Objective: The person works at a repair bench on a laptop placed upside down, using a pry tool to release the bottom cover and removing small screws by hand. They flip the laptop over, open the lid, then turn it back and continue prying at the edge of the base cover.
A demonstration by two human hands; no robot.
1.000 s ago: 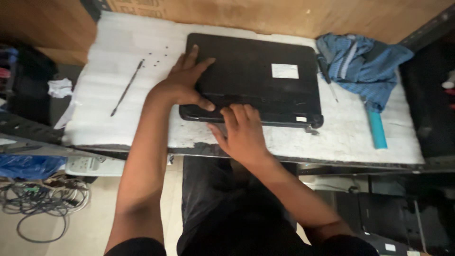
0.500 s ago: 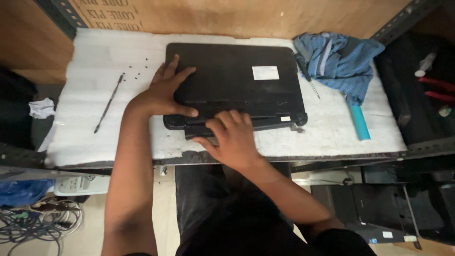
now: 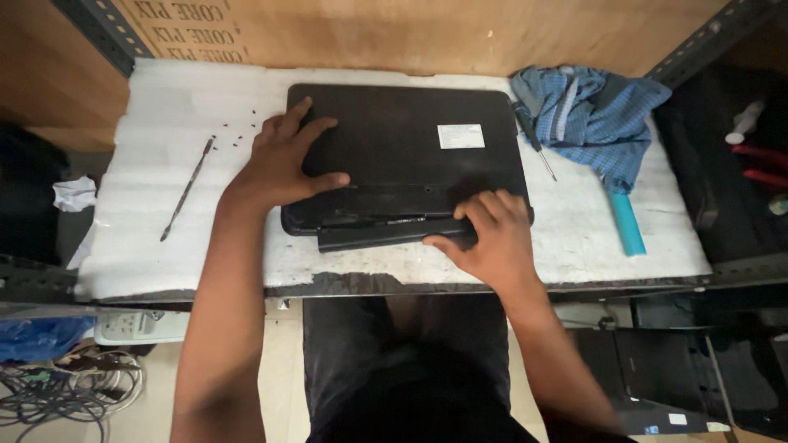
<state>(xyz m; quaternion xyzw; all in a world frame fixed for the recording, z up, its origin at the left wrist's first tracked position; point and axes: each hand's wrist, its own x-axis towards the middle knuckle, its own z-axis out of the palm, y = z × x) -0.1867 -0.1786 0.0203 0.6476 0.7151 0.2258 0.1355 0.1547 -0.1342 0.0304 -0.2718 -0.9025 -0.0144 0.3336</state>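
Observation:
A black laptop [image 3: 410, 152] lies bottom-up on a white foam-covered bench [image 3: 164, 115]. My left hand [image 3: 283, 164] rests flat on its left side, fingers spread. A long black battery bar [image 3: 386, 234] sticks out a little from the laptop's near edge, and my right hand [image 3: 488, 238] grips its right end with curled fingers.
A thin metal pry tool [image 3: 187, 189] and several tiny screws [image 3: 234, 131] lie on the foam at left. A blue checked cloth [image 3: 587, 111], a screwdriver [image 3: 538, 152] and a light blue handle [image 3: 628, 221] sit at right. Cables [image 3: 66, 394] lie on the floor.
My right hand has shifted to the right along the near edge, and the battery bar has come partly out of the laptop. My left hand stays pressed on the case.

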